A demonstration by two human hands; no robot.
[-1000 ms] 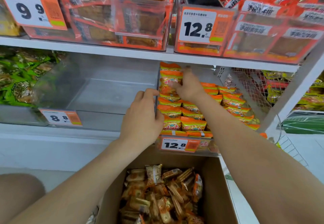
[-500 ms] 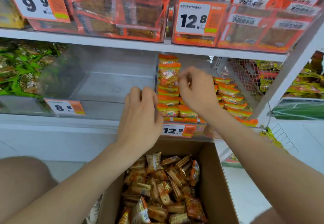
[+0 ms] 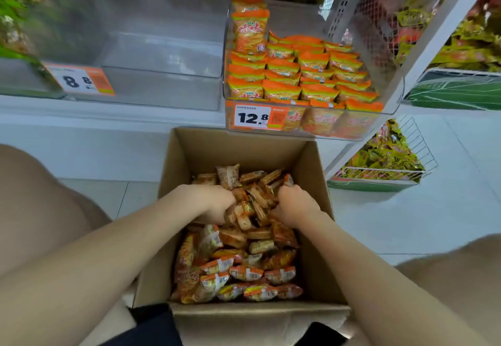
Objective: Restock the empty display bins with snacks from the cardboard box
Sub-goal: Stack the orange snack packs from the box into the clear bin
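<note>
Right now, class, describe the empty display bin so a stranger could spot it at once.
Find the shelf behind the cardboard box. The empty bin sits left of the full bin of orange packets. It alone is bare, with an 8.8 tag.

Both hands dig into small orange snack packets [image 3: 245,250] in a brown cardboard box [image 3: 311,172]: left hand [image 3: 217,204] and right hand [image 3: 294,206] each gripping several, below a clear plastic bin [image 3: 390,101] of orange packets
</note>
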